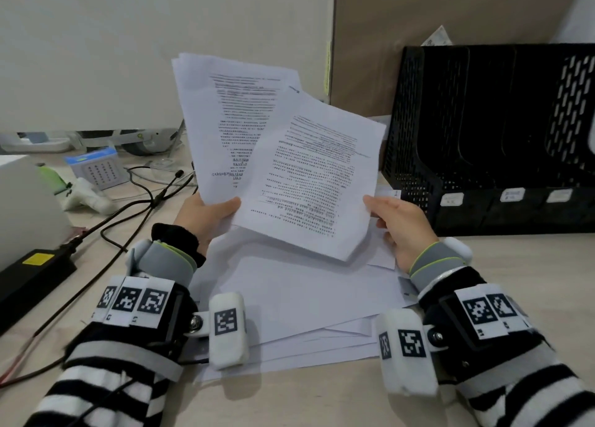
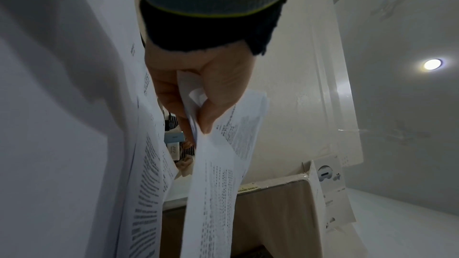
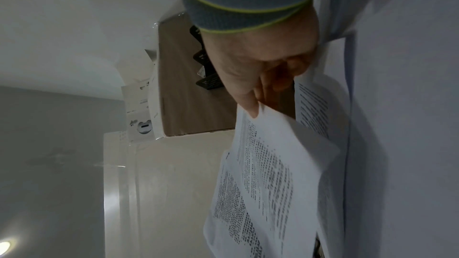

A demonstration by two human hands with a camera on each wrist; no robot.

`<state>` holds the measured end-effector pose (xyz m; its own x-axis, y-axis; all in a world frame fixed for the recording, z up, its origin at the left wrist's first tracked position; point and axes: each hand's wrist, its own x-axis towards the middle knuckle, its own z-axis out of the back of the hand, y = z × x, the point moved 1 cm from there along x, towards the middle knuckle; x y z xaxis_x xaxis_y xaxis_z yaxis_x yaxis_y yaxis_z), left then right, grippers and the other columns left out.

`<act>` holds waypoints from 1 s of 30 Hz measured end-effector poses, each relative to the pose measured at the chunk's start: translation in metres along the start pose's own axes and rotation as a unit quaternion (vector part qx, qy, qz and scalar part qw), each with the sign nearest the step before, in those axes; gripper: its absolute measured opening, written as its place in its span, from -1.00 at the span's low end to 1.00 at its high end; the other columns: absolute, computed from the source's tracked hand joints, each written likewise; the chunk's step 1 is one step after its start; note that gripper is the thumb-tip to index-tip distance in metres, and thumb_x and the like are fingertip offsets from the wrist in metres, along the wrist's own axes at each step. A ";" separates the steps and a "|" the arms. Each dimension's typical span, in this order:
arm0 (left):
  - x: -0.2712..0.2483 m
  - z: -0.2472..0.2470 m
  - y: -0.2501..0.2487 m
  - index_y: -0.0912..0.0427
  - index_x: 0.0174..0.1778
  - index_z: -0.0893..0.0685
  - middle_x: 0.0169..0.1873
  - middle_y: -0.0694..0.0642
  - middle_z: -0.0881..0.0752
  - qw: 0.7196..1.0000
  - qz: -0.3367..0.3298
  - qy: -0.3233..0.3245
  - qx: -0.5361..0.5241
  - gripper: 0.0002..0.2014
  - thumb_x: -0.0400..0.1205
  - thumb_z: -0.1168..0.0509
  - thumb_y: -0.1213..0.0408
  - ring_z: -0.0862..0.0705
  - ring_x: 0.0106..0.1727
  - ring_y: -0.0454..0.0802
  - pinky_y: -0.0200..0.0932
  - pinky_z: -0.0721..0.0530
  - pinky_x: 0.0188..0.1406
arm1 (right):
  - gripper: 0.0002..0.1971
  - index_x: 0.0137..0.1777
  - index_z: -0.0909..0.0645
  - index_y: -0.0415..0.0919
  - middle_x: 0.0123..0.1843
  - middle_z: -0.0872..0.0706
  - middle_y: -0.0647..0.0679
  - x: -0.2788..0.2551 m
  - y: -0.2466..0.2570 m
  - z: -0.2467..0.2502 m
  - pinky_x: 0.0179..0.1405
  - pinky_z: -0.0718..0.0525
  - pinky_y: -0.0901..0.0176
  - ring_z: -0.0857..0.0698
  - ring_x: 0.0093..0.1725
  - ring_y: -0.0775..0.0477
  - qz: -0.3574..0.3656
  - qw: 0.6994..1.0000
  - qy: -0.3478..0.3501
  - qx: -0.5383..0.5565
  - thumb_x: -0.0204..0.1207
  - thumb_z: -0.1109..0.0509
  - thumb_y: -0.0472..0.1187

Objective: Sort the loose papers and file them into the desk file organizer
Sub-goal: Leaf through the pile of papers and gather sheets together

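Two thin printed sheaves (image 1: pixel 225 127) (image 1: pixel 309 182), one pinched in each hand's (image 1: pixel 206 215) (image 1: pixel 405 230) fingers, beside perforated black organizer (image 1: pixel 489 137).

File organizer (image 1: pixel 483 143) sits at two o'clock on the desk (image 1: pixel 322 401); loose papers (image 1: pixel 306 304) centre; cables (image 1: pixel 135 207) at ten.
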<state>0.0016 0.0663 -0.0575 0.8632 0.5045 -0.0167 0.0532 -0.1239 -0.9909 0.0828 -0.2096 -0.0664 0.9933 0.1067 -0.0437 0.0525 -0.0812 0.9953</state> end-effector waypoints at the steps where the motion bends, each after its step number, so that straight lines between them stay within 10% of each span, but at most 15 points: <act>1: 0.000 0.000 0.000 0.33 0.28 -0.63 0.18 0.29 -0.73 1.000 0.004 0.003 0.003 -0.66 0.58 -0.33 0.53 -0.71 0.18 0.27 0.24 -0.62 0.27 | -0.93 -0.18 -0.65 -0.17 -0.34 -0.62 0.04 0.000 -0.001 0.002 -0.63 -0.34 0.44 -0.46 -0.56 0.25 -0.005 1.000 0.012 -0.004 0.52 -0.45 -0.25; 6: -0.002 -0.004 -0.003 0.08 0.15 -0.63 -0.10 -0.02 -0.75 0.999 -0.018 -0.034 -0.007 -0.84 0.68 -0.28 0.20 -0.72 -0.13 -0.02 -0.18 -0.72 -0.39 | -0.76 -0.32 -0.48 -0.21 -0.42 -0.60 -0.06 -0.001 -0.001 0.000 -0.72 -0.41 0.45 -0.60 -0.59 0.22 -0.033 0.999 0.025 0.018 0.50 -0.44 -0.38; 15: -0.009 -0.015 -0.006 0.00 0.11 -0.62 -0.07 -0.11 -0.73 0.999 -0.024 0.021 0.020 -0.82 0.71 -0.19 0.05 -0.67 -0.15 -0.15 -0.37 -0.63 -0.53 | -0.83 -0.12 -0.58 -0.45 -0.22 -0.78 -0.25 -0.018 0.009 -0.018 -0.43 -0.71 0.40 -0.85 -0.16 -0.09 -0.044 0.975 0.146 0.164 0.65 -0.25 -0.36; 20: -0.012 -0.020 -0.003 0.01 0.07 -0.68 0.00 -0.03 -0.76 0.997 -0.020 0.071 0.032 -0.83 0.64 -0.32 0.06 -0.69 -0.06 -0.04 -0.33 -0.65 -0.47 | -0.73 0.06 -0.65 -0.39 -0.13 -0.85 -0.18 -0.025 0.006 -0.024 -0.55 -0.65 0.39 -0.83 -0.30 0.02 -0.076 0.967 0.233 0.066 0.71 -0.18 -0.21; 25: -0.014 -0.023 0.000 0.10 0.31 -0.65 0.15 0.03 -0.78 0.989 -0.033 0.127 0.063 -0.41 0.32 -0.50 0.13 -0.75 0.15 0.02 -0.09 -0.73 -0.08 | -0.70 -0.04 -0.67 -0.27 -0.03 -0.85 -0.15 -0.028 0.002 -0.027 -0.68 -0.42 0.39 -0.74 -0.44 0.07 -0.082 0.959 0.270 -0.029 0.69 -0.21 -0.08; 30: -0.011 -0.015 -0.001 0.31 0.29 -0.64 0.19 0.25 -0.74 0.995 -0.045 0.085 0.022 -0.52 0.42 -0.47 0.41 -0.73 0.19 0.22 0.21 -0.63 0.28 | -0.73 -0.20 -0.70 -0.12 -0.14 -0.84 -0.02 -0.016 0.002 -0.019 -0.70 -0.27 0.37 -0.51 -0.49 0.12 -0.016 0.994 0.082 -0.072 0.59 -0.35 0.03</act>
<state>-0.0005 0.0481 -0.0541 0.9287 0.3596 0.0911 0.1153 -0.0464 -0.9922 0.0648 -0.1928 -0.0615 0.9604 0.2689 -0.0734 0.0575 0.0668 0.9961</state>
